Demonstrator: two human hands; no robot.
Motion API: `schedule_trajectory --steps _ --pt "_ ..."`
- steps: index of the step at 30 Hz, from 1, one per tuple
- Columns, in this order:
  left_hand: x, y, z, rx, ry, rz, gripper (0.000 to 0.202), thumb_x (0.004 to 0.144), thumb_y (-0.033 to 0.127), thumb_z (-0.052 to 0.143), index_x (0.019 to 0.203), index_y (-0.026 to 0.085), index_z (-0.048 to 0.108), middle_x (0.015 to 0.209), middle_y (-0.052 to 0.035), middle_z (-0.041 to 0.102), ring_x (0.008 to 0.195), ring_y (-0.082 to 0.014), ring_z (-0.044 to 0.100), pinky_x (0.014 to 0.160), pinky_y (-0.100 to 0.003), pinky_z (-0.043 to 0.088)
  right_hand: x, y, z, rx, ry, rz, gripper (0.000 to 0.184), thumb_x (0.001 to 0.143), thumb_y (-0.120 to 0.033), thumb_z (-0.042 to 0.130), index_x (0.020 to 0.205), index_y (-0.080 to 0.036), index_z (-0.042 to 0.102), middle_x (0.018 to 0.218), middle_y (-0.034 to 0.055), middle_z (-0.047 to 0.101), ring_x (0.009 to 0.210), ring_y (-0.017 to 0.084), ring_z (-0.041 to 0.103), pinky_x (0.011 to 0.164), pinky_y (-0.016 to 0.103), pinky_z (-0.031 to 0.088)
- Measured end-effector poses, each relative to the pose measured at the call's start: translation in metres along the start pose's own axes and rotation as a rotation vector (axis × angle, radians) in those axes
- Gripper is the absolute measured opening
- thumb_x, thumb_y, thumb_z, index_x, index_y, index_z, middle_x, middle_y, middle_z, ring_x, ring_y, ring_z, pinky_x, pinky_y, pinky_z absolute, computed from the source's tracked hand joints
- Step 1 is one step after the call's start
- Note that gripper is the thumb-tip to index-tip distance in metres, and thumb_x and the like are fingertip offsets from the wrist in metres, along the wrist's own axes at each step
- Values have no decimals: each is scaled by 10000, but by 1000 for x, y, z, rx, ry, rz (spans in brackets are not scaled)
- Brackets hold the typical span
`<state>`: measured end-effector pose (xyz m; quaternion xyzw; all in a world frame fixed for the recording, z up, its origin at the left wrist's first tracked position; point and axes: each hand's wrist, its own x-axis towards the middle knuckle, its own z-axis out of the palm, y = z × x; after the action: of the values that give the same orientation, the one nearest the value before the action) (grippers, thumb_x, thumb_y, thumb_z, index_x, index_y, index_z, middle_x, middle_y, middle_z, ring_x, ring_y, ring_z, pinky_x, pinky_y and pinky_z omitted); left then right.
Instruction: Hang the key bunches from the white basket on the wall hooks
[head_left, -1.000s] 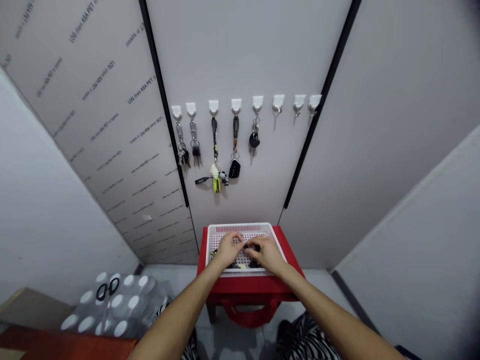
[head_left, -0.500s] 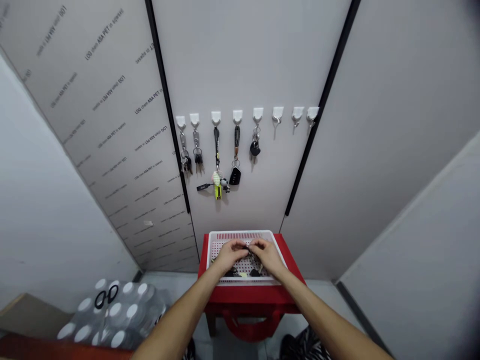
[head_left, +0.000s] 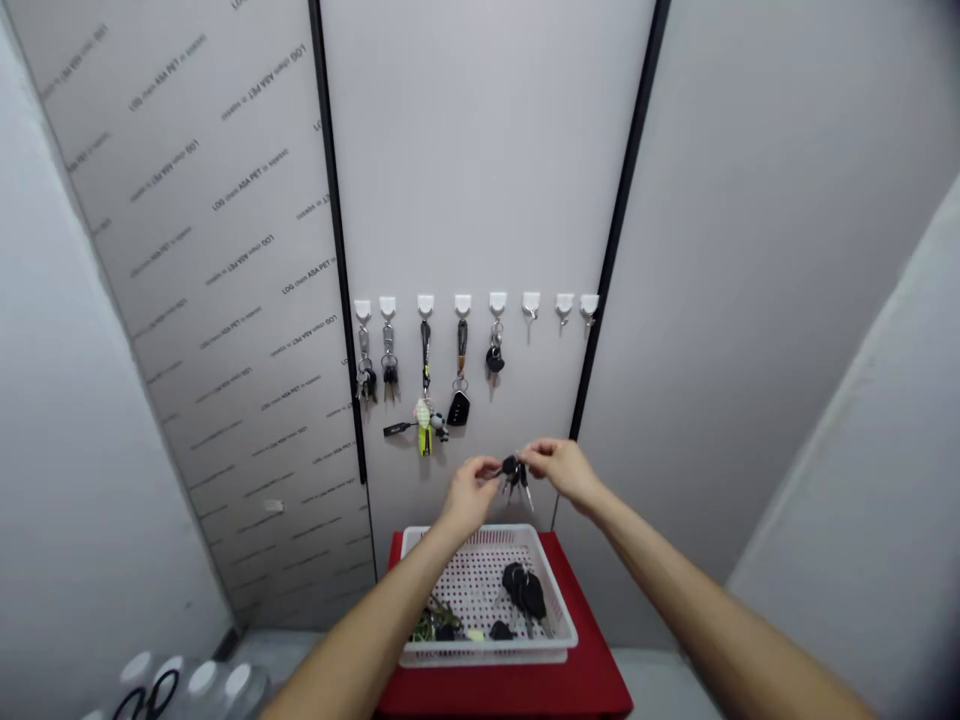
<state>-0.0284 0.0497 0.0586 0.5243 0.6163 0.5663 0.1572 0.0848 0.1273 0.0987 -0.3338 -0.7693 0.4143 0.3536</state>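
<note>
One bunch of keys (head_left: 511, 466) hangs above the far side of the white perforated basket (head_left: 487, 654), the left hand (head_left: 469, 494) pinching its left, the right hand (head_left: 565, 468) its upper right, both grips closed.

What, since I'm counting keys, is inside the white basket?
Black-headed keys lie at right; near the front sit a small black item, a pale yellow piece and a greenish tangle. Anything beneath the left forearm, at the left of the basket, cannot be seen.

Slanted print reading "ASA PET" repeats across the left wall panel (head_left: 225, 250); the black tag's (head_left: 398, 430) lettering is illegible.
</note>
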Motion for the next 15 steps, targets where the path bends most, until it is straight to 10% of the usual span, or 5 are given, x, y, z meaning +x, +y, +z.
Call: schedule_trajectory --steps 8,15 --pt "72 92 2 132 75 326 369 616 113 435 981 160 444 930 -53 506 724 -93 498 715 -237 394 68 -86 -52 73 249 -116 71 552 -161 515 502 -118 490 379 -50 427 342 37 388 374 176 374" --pt "113 132 -4 250 146 344 380 626 117 417 1002 169 443 934 -54 517 782 -114 491 759 -251 363 111 -121 -70 -24 419 -172 60 545 -109 524 502 -110 482 395 -29 429 370 57 423 370 203 398"
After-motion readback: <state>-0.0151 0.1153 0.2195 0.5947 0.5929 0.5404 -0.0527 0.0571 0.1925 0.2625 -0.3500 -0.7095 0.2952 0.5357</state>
